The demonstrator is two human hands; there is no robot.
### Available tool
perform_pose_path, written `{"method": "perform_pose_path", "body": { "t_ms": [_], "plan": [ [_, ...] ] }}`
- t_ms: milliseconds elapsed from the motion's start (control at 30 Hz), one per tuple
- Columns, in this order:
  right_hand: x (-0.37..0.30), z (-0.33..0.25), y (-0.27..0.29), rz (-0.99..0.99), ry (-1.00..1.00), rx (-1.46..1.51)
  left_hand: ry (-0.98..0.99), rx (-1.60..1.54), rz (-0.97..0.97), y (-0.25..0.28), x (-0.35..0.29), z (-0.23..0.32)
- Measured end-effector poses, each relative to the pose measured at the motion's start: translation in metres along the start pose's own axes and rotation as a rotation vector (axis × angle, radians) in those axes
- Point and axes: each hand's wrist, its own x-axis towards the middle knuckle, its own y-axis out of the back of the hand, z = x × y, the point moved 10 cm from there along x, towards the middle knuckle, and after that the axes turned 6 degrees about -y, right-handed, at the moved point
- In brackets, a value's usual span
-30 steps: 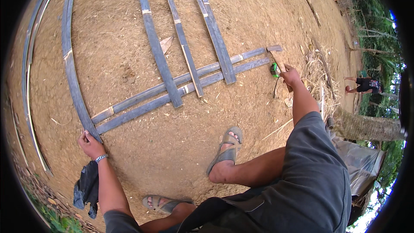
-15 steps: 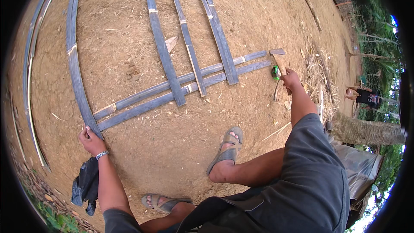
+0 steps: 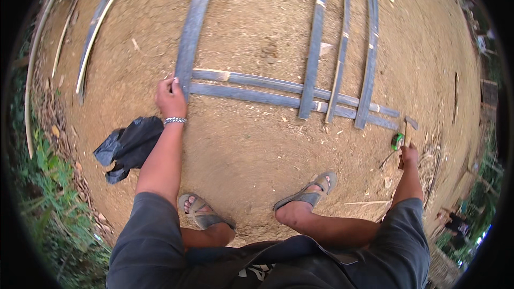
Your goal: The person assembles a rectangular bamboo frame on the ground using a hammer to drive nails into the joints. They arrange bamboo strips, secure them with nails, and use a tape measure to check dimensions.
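My left hand [image 3: 171, 100] has its fingers pinched together at the left edge of a wide dark bamboo strip [image 3: 193, 32], near its lower end. Whatever lies between those fingertips, if anything, is too small to make out. Two long bamboo strips [image 3: 257, 94] run rightward from that end, side by side on the ground. Over at the right, my right hand [image 3: 409, 155] is closed around the wooden handle of a small hatchet [image 3: 411, 123], whose head lies just past the strip ends. A green and black tape measure [image 3: 397, 141] sits beside the handle.
Several lengthwise bamboo strips [image 3: 315, 48] cross the two strips toward the right. A black plastic bag [image 3: 131, 144] lies by my left forearm. Loose strips [image 3: 96, 35] and green plants [image 3: 53, 198] are at the left. Wood shavings [image 3: 428, 166] lie beyond my right hand; a person [image 3: 456, 223] is farther off.
The view has turned, so the strips and both hands appear farther right. My left hand stays by the same strip end, and my right hand still grips the hatchet beside the tape measure.
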Motion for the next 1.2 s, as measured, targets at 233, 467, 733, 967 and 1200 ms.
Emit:
{"method": "perform_pose_path", "body": {
  "t_ms": [233,467,733,967,1200],
  "plan": [
    [-0.055,-0.078,-0.038,0.122,0.222,0.208,-0.054,-0.002,0.023,0.004,-0.004,-0.004],
    [-0.178,-0.231,-0.137,-0.063,0.490,0.384,-0.095,0.063,0.041,0.004,-0.006,0.009],
    [-0.425,-0.334,-0.265,-0.622,0.751,0.225,-0.067,-0.110,0.106,0.019,-0.004,0.012],
    [-0.517,-0.286,-0.334,-0.838,0.739,0.210,0.091,-0.330,0.215,0.040,-0.004,-0.019],
    [-0.530,-0.237,-0.354,-0.829,0.682,0.010,0.041,-0.316,0.279,0.047,-0.005,-0.020]
  ]
}}
